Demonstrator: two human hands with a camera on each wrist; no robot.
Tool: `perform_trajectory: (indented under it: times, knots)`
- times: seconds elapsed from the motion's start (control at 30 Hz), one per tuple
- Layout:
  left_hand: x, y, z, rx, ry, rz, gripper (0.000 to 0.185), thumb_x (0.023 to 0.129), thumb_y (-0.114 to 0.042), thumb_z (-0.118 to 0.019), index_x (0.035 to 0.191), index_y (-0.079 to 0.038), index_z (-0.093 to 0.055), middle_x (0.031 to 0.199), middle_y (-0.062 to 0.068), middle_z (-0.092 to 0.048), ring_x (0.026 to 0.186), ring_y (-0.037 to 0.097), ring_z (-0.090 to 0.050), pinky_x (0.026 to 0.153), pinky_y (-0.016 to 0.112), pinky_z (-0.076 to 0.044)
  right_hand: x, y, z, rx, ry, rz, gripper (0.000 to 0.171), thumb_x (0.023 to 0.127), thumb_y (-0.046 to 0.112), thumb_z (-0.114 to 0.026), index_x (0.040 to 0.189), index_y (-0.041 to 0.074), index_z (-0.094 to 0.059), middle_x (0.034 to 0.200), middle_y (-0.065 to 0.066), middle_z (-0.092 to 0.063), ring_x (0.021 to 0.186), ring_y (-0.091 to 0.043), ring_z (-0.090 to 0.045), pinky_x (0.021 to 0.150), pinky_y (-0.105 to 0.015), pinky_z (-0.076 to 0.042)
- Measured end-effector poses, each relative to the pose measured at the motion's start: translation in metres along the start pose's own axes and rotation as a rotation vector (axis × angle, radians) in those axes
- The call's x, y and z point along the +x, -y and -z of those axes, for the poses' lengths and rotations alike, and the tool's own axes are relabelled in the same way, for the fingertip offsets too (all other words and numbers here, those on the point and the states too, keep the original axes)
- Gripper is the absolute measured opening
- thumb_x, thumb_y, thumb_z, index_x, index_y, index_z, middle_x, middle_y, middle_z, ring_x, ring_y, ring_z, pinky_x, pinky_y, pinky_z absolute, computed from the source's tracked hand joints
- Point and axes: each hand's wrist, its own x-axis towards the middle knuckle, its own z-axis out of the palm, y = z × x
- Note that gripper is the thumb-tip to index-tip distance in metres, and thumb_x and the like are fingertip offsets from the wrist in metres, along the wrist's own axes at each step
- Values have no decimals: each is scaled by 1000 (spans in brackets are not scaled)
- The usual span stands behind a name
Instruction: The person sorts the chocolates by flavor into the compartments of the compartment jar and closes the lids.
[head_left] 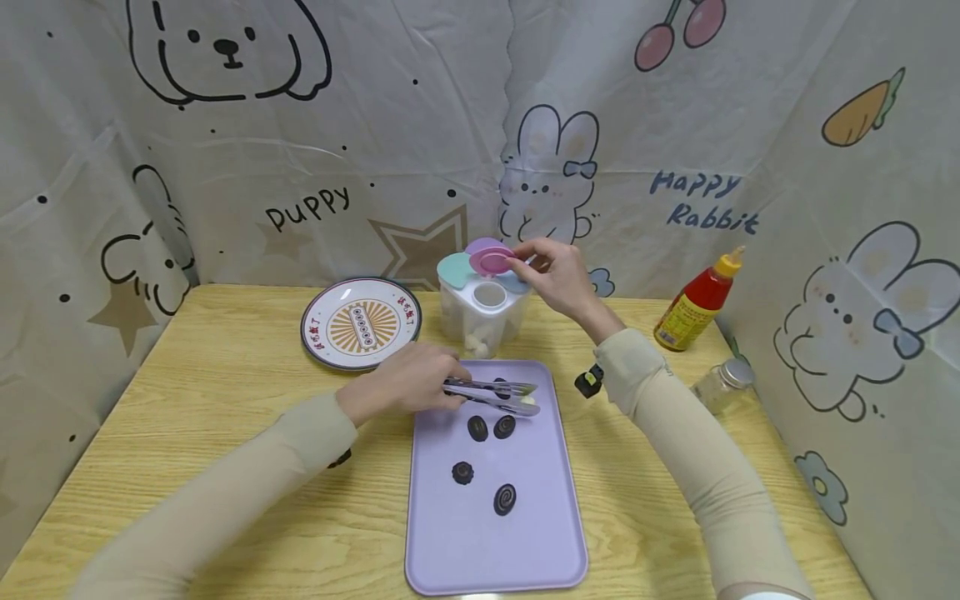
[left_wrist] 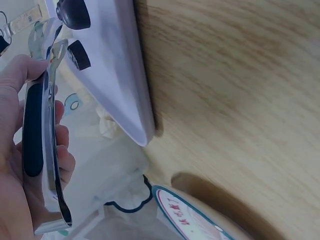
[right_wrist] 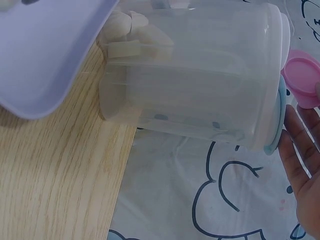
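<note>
My left hand (head_left: 420, 377) grips metal tongs (left_wrist: 50, 120) with dark handle panels, held above the lavender tray (head_left: 491, 554). Something small and pale shows at the tongs' tips in the head view; its kind cannot be told. Several dark brown chocolate-like pieces (head_left: 505, 499), some oval with a swirl, lie on the tray. Behind it stands a translucent container (right_wrist: 200, 85) with coloured flap lids. My right hand (head_left: 553, 273) pinches its raised pink lid (head_left: 492, 261), leaving a round opening uncovered. Whitish pieces (right_wrist: 135, 32) lie at the bottom of the container.
A printed plate (head_left: 362, 323) sits left of the container. To the right are a red sauce bottle (head_left: 696, 302) with a yellow cap and a glass jar (head_left: 722, 385) with a metal lid, partly behind the right sleeve. A patterned curtain (head_left: 420, 150) closes off the back and sides.
</note>
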Motion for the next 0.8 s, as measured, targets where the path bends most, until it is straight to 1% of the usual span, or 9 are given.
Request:
perform_trajectory:
  times: [0.17, 0.27, 0.4, 0.5, 0.63, 0.8]
  knots:
    - [6, -4, 4, 25, 13, -27, 30, 88, -39, -81, 113, -23, -82, 100, 1, -76, 79, 19, -69, 72, 39, -56, 0, 0, 0, 1, -3, -3, 18, 98, 18, -76, 110, 4, -76, 107, -14, -78, 83, -24, -72, 72, -21, -55]
    - [8, -4, 4, 34, 12, -42, 28, 88, -38, -80, 111, -23, -83, 98, 0, -75, 77, 18, -68, 72, 38, -57, 0, 0, 0, 3, -1, -5, 19, 99, 19, -75, 110, 4, -76, 107, -14, -78, 84, -24, -72, 73, -22, -56]
    - [9, -3, 3, 54, -12, -75, 20, 88, -37, -79, 104, -24, -83, 93, 0, -72, 73, 18, -65, 69, 38, -56, 0, 0, 0, 2, 1, 0, 19, 99, 18, -75, 111, 4, -75, 108, -14, -78, 84, -23, -72, 73, -23, -57]
    - [9, -2, 0, 64, -27, -96, 18, 89, -36, -79, 101, -24, -82, 92, 0, -72, 71, 17, -64, 67, 37, -55, 0, 0, 0, -3, -2, 7, 18, 98, 17, -76, 111, 4, -75, 107, -14, -78, 84, -23, -72, 73, -23, -57]
    - [9, -1, -2, 60, -23, -90, 21, 89, -38, -80, 105, -24, -83, 94, 0, -73, 71, 16, -64, 68, 35, -55, 1, 0, 0, -4, -2, 9, 18, 98, 17, -76, 110, 4, -75, 107, -14, -78, 84, -24, -72, 73, -22, -56]
    - [11, -2, -3, 38, 4, -50, 28, 89, -39, -81, 112, -24, -83, 98, 0, -74, 74, 16, -65, 68, 35, -55, 0, 0, 0, -10, 2, -2, 18, 98, 17, -76, 110, 4, -75, 106, -14, -78, 83, -24, -72, 73, -22, -56]
